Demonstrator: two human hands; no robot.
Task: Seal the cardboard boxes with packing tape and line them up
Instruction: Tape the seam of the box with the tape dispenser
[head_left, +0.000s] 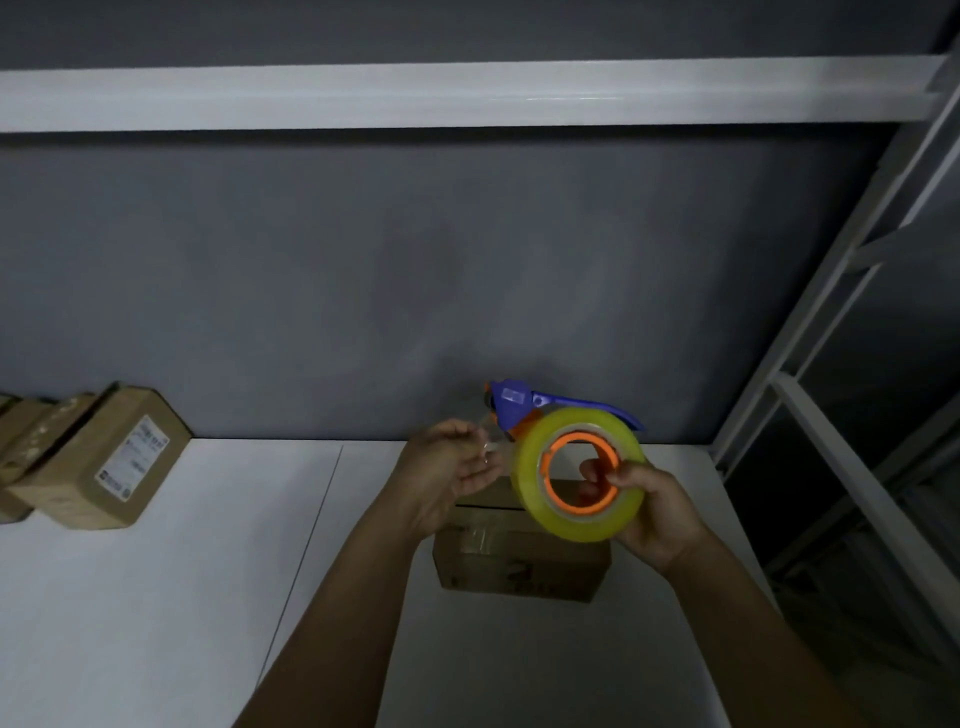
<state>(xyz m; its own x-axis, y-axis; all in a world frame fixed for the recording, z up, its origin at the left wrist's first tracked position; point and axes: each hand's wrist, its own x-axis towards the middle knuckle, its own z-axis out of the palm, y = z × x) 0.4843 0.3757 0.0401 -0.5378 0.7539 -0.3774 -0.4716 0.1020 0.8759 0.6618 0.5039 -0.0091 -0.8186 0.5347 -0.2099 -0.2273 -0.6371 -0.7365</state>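
Note:
My right hand (657, 512) grips a tape dispenser (574, 460) by its orange core, with fingers through the hole; it has a yellowish tape roll and a blue cutter head at the top. My left hand (449, 470) is beside the cutter head, its fingers pinching the clear loose tape end (488, 441). Under both hands a brown cardboard box (519, 558) sits on the white table (208, 571), with clear tape across its top seam. At the far left, a row of brown boxes (98, 460) stands against the wall; the nearest carries a white label.
A grey wall rises behind the table, with a white shelf beam (467, 96) overhead. A white metal rack frame (810, 364) stands along the table's right edge. A seam (311, 540) runs across the tabletop left of the box.

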